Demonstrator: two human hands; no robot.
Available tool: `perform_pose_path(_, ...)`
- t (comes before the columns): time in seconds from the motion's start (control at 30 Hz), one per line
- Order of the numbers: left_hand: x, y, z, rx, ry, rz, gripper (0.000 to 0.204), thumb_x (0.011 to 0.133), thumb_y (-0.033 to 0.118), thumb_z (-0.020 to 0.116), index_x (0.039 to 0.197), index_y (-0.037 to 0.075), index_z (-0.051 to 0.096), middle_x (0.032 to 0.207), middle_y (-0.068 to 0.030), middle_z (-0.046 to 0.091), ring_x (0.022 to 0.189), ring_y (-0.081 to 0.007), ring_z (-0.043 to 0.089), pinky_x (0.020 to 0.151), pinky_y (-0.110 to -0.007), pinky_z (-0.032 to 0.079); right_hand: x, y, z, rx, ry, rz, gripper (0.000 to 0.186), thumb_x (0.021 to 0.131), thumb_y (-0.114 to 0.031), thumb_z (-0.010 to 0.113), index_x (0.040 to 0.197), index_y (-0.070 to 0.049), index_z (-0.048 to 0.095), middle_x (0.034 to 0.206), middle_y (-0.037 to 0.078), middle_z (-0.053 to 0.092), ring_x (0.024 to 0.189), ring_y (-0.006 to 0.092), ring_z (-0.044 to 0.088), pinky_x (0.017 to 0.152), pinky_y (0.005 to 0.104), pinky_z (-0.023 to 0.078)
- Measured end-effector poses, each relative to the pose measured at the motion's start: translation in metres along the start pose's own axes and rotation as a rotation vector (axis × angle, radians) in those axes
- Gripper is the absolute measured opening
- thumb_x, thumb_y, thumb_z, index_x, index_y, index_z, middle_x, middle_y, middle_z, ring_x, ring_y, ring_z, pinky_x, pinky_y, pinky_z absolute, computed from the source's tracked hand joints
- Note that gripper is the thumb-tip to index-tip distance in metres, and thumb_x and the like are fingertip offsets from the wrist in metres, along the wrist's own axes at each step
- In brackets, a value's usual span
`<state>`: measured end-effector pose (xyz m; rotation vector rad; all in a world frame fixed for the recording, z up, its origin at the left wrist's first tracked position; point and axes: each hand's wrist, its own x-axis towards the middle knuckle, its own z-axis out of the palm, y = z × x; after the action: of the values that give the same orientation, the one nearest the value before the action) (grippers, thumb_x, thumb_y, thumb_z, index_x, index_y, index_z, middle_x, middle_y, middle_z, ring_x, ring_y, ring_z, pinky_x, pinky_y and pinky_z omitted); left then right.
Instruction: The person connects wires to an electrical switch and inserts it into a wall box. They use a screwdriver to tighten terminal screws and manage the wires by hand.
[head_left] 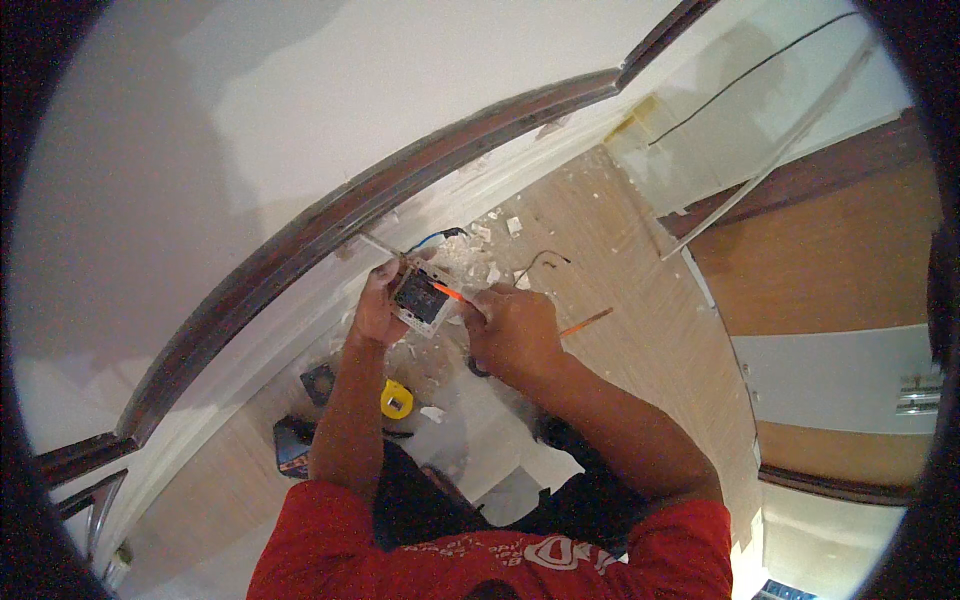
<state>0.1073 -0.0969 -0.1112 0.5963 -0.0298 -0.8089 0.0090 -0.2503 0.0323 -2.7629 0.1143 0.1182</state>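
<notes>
In the head view my left hand (376, 310) grips a square switch or socket fitting (424, 304) with a pale frame and dark middle, near the wall's lower part. My right hand (515, 330) is closed on an orange screwdriver (450, 293), whose front end lies over the fitting's middle; its exact contact is too small to tell. A blue wire (430, 238) runs near the fitting's top toward a small black piece. Crumbled white debris (486, 272) lies on the floor just beyond my hands.
A wall (320, 120) with dark wooden trim (280, 235) curves along the left. A yellow tape measure (397, 398) and a dark bag (295, 445) lie by my legs. A thin orange strip (592, 319) lies rightward. Wooden panels (800, 270) and a loose cable (750, 70) are at the right.
</notes>
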Motion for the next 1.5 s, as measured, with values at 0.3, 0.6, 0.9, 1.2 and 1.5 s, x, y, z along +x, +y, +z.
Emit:
perform_pose_path(0.3, -0.007, 0.006, 0.011, 0.02, 0.007, 0.037, 0.065, 0.089, 0.048, 0.057, 0.128, -0.003, 0.053, 0.116, -0.0169, 0.065, 0.103, -0.0272, 0.066, 0.095, -0.04, 0.051, -0.012, 0.001, 0.012, -0.044, 0.185, -0.2, 0.016, 0.081, -0.018, 0.067, 0.085, -0.003, 0.069, 0.078, 0.016, 0.063, 0.069, 0.0339, 0.065, 0.061, 0.0449, 0.053)
perform_pose_path(0.6, -0.005, 0.004, 0.007, 0.01, -0.042, 0.004, 0.066, 0.089, 0.048, 0.056, 0.13, -0.003, 0.051, 0.118, -0.0184, 0.065, 0.103, -0.027, 0.066, 0.094, -0.04, 0.051, -0.009, 0.002, 0.009, 0.012, 0.137, -0.079, 0.014, 0.083, -0.017, 0.066, 0.086, -0.004, 0.07, 0.073, 0.014, 0.063, 0.065, 0.032, 0.064, 0.058, 0.0447, 0.052)
perform_pose_path(0.9, -0.004, 0.002, 0.004, -0.001, -0.06, -0.013, 0.061, 0.09, 0.046, 0.057, 0.128, -0.003, 0.053, 0.116, -0.0169, 0.066, 0.103, -0.0265, 0.066, 0.093, -0.039, 0.052, 0.001, 0.008, 0.009, 0.418, 0.037, 0.302, 0.024, 0.085, -0.022, 0.068, 0.091, 0.0, 0.073, 0.065, 0.015, 0.067, 0.053, 0.02, 0.062, 0.054, 0.0363, 0.049)
perform_pose_path(1.2, 0.0, -0.004, -0.012, 0.017, 0.028, 0.014, 0.06, 0.088, 0.047, 0.061, 0.124, 0.0, 0.056, 0.113, -0.014, 0.067, 0.099, -0.0255, 0.067, 0.09, -0.039, 0.054, 0.006, 0.016, 0.018, 0.729, -0.092, 0.564, 0.022, 0.084, -0.017, 0.068, 0.076, 0.003, 0.07, 0.06, 0.006, 0.061, 0.047, 0.0127, 0.051, 0.044, 0.0317, 0.042)
perform_pose_path(1.5, -0.002, -0.003, -0.004, 0.062, -0.008, 0.03, 0.062, 0.088, 0.046, 0.061, 0.127, -0.002, 0.054, 0.112, -0.015, 0.067, 0.1, -0.025, 0.066, 0.092, -0.039, 0.053, -0.001, 0.057, 0.057, 0.718, -0.199, 0.373, 0.019, 0.084, -0.016, 0.069, 0.076, 0.001, 0.066, 0.064, 0.005, 0.057, 0.046, 0.0133, 0.047, 0.04, 0.0274, 0.034)
